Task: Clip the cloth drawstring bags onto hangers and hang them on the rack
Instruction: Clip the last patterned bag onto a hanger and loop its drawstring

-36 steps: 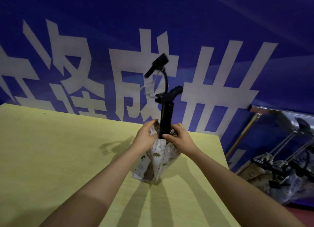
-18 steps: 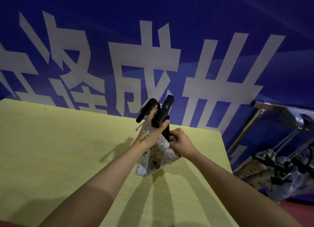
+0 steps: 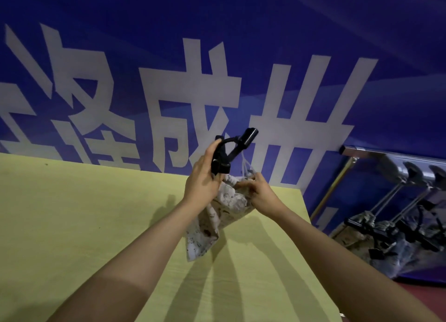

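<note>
Above the yellow table (image 3: 72, 225), the printed drawstring bag (image 3: 222, 215) is held up by its gathered mouth, pinched in the right hand (image 3: 261, 194). The black clip hanger (image 3: 231, 150) is gripped in the closed left hand (image 3: 201, 179), just above the bag. Clipping seems underway; next, the clip likely must bite the cloth. Beyond, at right, the rack (image 3: 386, 152) is seen with hangers.

The black clip hanger (image 3: 231, 152), upright a second ago, is now tilted and gripped by the left hand (image 3: 201, 179). The printed drawstring bag (image 3: 217, 215) has been lifted higher.
</note>
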Demonstrator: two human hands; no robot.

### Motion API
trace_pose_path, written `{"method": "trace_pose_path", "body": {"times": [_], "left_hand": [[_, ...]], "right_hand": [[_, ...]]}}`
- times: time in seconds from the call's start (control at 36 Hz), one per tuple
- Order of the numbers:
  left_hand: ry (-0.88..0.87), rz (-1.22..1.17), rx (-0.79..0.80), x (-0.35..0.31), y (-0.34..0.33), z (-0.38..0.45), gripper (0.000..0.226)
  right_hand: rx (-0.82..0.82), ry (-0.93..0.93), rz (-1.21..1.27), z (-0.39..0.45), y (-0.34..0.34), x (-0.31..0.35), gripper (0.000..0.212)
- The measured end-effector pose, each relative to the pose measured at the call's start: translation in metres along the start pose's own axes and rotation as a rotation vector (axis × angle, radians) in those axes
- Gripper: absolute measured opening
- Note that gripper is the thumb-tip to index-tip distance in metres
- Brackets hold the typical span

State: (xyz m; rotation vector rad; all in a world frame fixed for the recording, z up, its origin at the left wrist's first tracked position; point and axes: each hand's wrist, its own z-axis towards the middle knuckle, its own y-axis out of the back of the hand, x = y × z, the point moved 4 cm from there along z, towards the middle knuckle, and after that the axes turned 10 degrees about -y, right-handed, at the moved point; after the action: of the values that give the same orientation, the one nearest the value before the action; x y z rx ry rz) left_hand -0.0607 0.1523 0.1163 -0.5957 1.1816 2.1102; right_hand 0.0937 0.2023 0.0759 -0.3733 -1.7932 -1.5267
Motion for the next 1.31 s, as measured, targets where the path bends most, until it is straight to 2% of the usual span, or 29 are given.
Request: {"method": "trace_pose_path", "body": {"times": [0.06,0.11,0.19,0.22,0.28,0.42,0.5,0.69,0.81,0.89,1.0,1.06,1.19,1.31], "left_hand": [[-0.013,0.062,-0.030,-0.001,0.003,0.002,0.069],[-0.014,0.114,-0.009,-0.001,0.004,0.004,0.069],[-0.034,0.199,0.035,-0.005,0.002,0.005,0.070],[-0.038,0.221,0.039,-0.005,0.001,0.004,0.069],[-0.033,0.251,0.026,-0.004,-0.001,0.004,0.065],[0.015,0.299,-0.012,-0.002,0.003,0.008,0.060],[0.040,0.361,-0.013,0.001,0.007,0.010,0.061],[0.071,0.447,-0.063,0.003,0.015,0.020,0.058],[0.093,0.591,-0.061,0.006,0.020,0.024,0.056],[0.062,0.679,-0.080,-0.001,0.023,0.027,0.055],[-0.061,0.739,-0.022,-0.006,0.022,0.032,0.055],[-0.120,0.723,0.017,-0.008,0.021,0.033,0.052],[-0.152,0.791,0.080,-0.015,0.023,0.033,0.039],[-0.197,0.837,0.170,-0.013,0.019,0.034,0.057]], "right_hand": [[0.063,-0.025,0.086,-0.006,-0.004,0.003,0.017],[0.150,-0.027,0.137,-0.010,-0.009,0.006,0.008],[0.204,-0.064,-0.020,-0.010,-0.012,0.001,0.015],[0.187,-0.079,-0.069,-0.011,-0.011,0.000,0.018],[0.143,-0.107,-0.073,-0.010,-0.008,-0.003,0.035],[0.002,0.001,0.085,-0.013,0.015,0.010,0.017],[-0.044,-0.023,0.202,-0.011,0.022,0.010,0.015],[-0.030,0.012,0.426,-0.017,0.033,0.024,0.006],[-0.061,0.027,0.437,-0.017,0.039,0.031,0.012],[-0.121,0.066,0.354,-0.018,0.042,0.043,0.016],[-0.296,0.093,0.351,-0.017,0.055,0.060,0.018],[-0.314,0.097,0.332,-0.017,0.060,0.070,0.021],[-0.435,0.068,0.336,-0.016,0.063,0.074,0.019],[-0.528,-0.008,0.373,-0.016,0.066,0.073,0.017]]}}
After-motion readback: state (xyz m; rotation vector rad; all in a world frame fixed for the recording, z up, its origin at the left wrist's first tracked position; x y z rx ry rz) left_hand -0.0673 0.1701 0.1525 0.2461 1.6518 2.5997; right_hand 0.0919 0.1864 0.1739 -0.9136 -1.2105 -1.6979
